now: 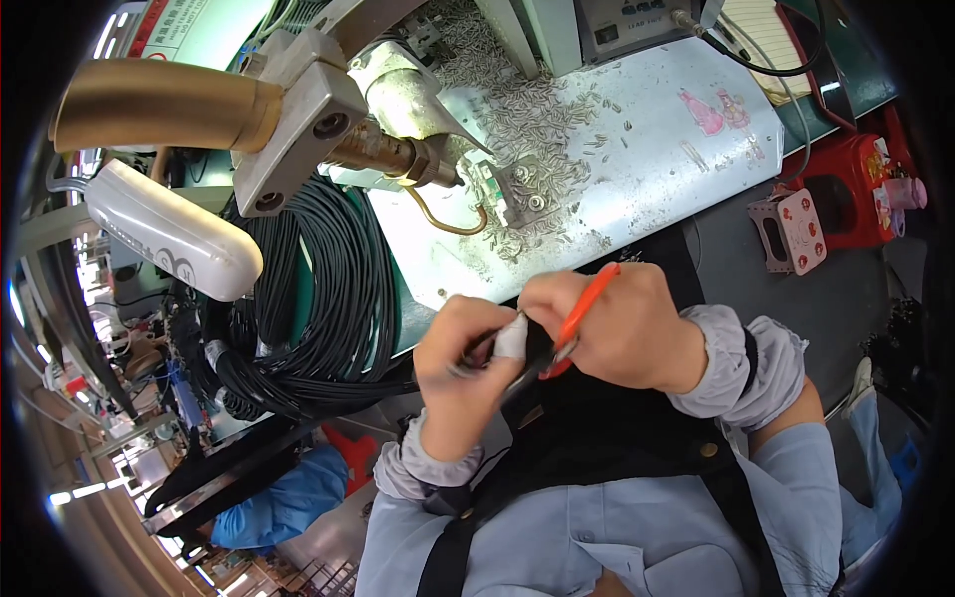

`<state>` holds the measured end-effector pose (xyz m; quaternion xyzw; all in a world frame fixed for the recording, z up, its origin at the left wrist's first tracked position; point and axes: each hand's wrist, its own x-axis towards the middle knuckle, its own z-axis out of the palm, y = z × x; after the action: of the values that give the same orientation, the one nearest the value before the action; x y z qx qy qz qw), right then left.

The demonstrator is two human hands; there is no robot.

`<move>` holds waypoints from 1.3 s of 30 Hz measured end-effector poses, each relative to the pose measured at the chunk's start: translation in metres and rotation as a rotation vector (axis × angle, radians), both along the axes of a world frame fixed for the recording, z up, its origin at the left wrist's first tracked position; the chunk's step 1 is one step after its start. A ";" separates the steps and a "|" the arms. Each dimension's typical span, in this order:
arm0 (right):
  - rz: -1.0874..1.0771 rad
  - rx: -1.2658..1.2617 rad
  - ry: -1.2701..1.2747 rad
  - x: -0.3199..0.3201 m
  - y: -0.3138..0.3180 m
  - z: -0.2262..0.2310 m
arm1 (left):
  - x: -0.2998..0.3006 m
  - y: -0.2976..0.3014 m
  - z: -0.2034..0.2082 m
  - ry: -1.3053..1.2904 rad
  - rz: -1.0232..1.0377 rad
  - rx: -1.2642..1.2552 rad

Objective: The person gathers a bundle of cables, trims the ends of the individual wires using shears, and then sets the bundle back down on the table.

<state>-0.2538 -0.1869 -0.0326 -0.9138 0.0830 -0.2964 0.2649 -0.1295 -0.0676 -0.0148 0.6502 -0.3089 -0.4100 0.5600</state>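
Observation:
In front of my apron, my left hand [458, 360] is closed, its fingers curled around a dark length that looks like black cable. A white wrap [511, 340] covers one of its fingertips. Close beside it, my right hand [637, 328] grips orange-handled pliers [589, 303], the metal joint below the fingers. The jaws point down toward the left hand; whether they touch anything is hard to make out. The thumb and fingertips of both hands nearly meet at the white wrap.
A large coil of black cable [338, 289] lies at the left. Ahead, a metal work plate [657, 169] carries many small metal pins [557, 149] and a machine nozzle [438, 169]. A white lamp-like housing [174, 234] juts in. A red stool [841, 189] stands at the right.

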 end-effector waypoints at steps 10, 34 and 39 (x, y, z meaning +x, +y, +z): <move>0.070 1.222 -0.100 0.002 0.008 -0.010 | 0.010 -0.002 0.001 0.575 0.043 0.069; -0.217 1.206 0.047 0.015 -0.011 0.000 | 0.042 -0.051 -0.011 0.534 0.170 -0.053; -0.213 0.953 -0.095 0.049 -0.041 -0.009 | 0.053 -0.059 -0.011 0.467 0.136 -0.014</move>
<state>-0.2048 -0.2277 -0.0414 -0.6627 0.2904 -0.2924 0.6253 -0.0763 -0.1263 -0.0261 0.5531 -0.1293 -0.5084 0.6472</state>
